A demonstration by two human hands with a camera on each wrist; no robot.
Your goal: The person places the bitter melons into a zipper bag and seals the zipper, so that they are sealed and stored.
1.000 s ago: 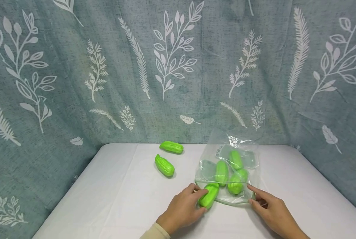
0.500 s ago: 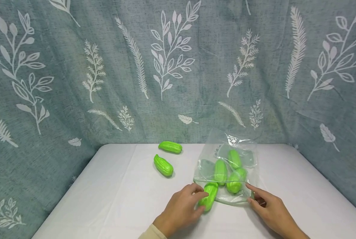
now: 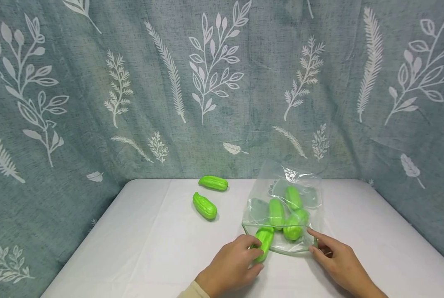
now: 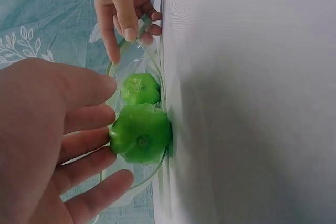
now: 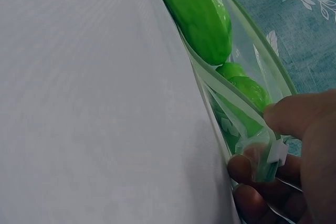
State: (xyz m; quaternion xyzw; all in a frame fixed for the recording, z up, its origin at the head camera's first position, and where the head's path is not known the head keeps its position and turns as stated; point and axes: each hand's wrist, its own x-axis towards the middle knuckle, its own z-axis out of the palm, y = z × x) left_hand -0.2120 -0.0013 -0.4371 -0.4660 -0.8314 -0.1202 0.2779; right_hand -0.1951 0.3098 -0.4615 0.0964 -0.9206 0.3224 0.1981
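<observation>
Well, the bag holds green gourds (right hand pinching its rim, left hand spread).

Brt grn veg, clear grn-edged bag, wht cloth, teal curtain w/ wht leaves

Leaf-print blue-green curtain, white tabletop

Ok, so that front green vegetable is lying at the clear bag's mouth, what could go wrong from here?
The front vegetable lies partly outside the clear bag, and the left grip isn't closed around it, so it might roll back out.
The right grip pinches just one corner of the mouth, so the other side could sag or snag.
The vegetables inside lie just ahead, so it may jam against them.
</observation>
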